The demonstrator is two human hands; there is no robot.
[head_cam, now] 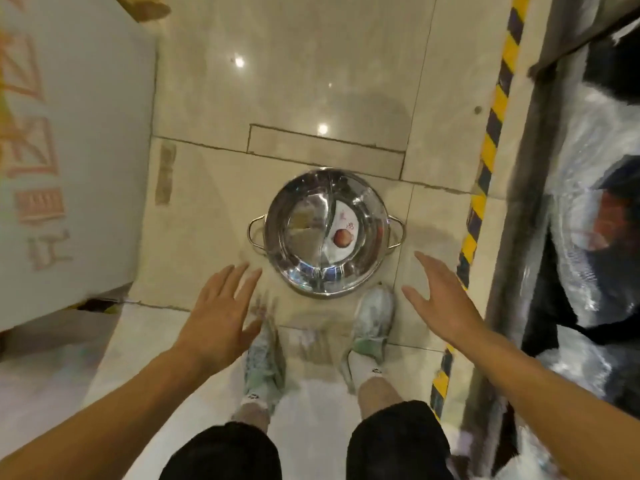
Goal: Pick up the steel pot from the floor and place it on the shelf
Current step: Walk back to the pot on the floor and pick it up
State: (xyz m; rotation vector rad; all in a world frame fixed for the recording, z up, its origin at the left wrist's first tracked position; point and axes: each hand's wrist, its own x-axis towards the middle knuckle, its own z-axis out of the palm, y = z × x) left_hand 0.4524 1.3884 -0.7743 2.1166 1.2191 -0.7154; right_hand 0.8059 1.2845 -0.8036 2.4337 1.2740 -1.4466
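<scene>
A shiny steel pot (304, 237) with a curved divider and two loop handles sits on the tiled floor, just ahead of my feet. A paper label with a red picture lies in its right half. My left hand (216, 313) hovers open, below and left of the pot, fingers spread, not touching it. Open as well, my right hand (443, 299) is held below and right of the pot, near its right handle but apart from it. The shelf (540, 188) runs along the right side, its edge a dark metal rail.
A large white box (76, 161) with red printing stands at the left. Yellow-and-black hazard tape (491, 140) marks the floor beside the shelf. Plastic-wrapped goods (595, 209) fill the shelf at the right. My two feet in pale sneakers (372, 320) stand just behind the pot.
</scene>
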